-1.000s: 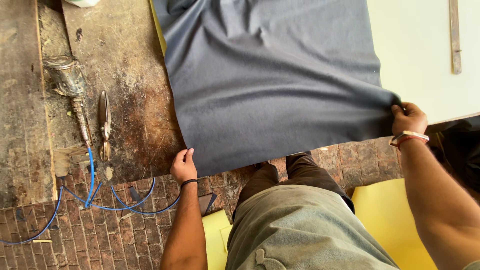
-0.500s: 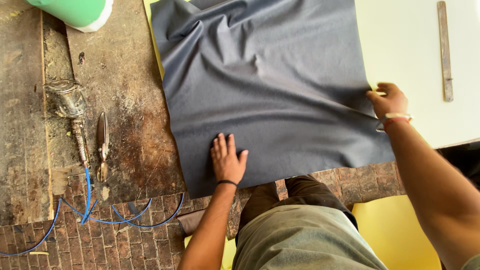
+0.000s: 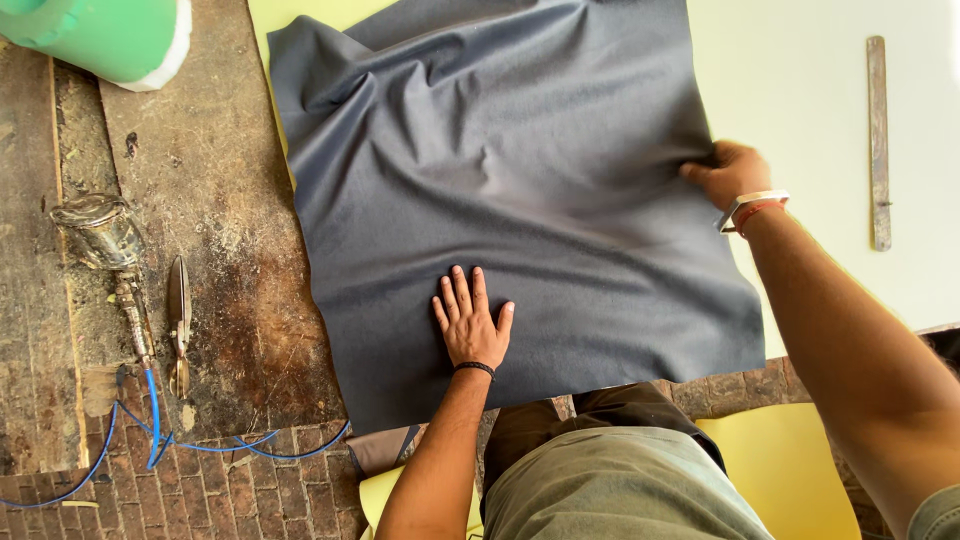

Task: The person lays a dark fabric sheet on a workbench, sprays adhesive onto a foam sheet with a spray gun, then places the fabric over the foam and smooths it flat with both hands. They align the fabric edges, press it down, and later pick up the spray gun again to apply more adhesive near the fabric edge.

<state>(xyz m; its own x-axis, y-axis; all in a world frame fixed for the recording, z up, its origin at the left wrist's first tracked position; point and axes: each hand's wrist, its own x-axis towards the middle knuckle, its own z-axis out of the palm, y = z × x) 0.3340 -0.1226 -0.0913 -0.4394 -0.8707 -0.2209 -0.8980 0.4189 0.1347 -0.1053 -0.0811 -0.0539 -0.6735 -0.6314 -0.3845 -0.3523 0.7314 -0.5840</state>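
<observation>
Left hand: your left hand [image 3: 472, 325] lies flat on the cloth [image 3: 520, 200], palm down, fingers straight and slightly spread, clamped on nothing. A dark band circles that wrist.
Right hand: your right hand [image 3: 730, 172] sits at the cloth's right edge, fingers curled together and pinching the fabric there. A white and red band sits on that wrist.
Cloth: the grey-blue sheet lies spread over the bench [image 3: 200, 200] and the pale board [image 3: 820, 120], wrinkled toward its upper left corner, smoother near your left hand. Its lower edge hangs just over the bench front, above your knees.
Roll: a green roll [image 3: 100, 38] with a white end lies at the upper left corner, well apart from the cloth. No label can be made out on it.
Tools: a metal air tool [image 3: 105, 245] with a blue hose [image 3: 150, 430] lies on the bench at the left, shears [image 3: 179, 320] just beside it.
Ruler: a long worn strip [image 3: 878, 140] lies on the pale board, right of your right hand.
Foam: yellow foam [image 3: 790, 460] shows below the bench by your legs.
</observation>
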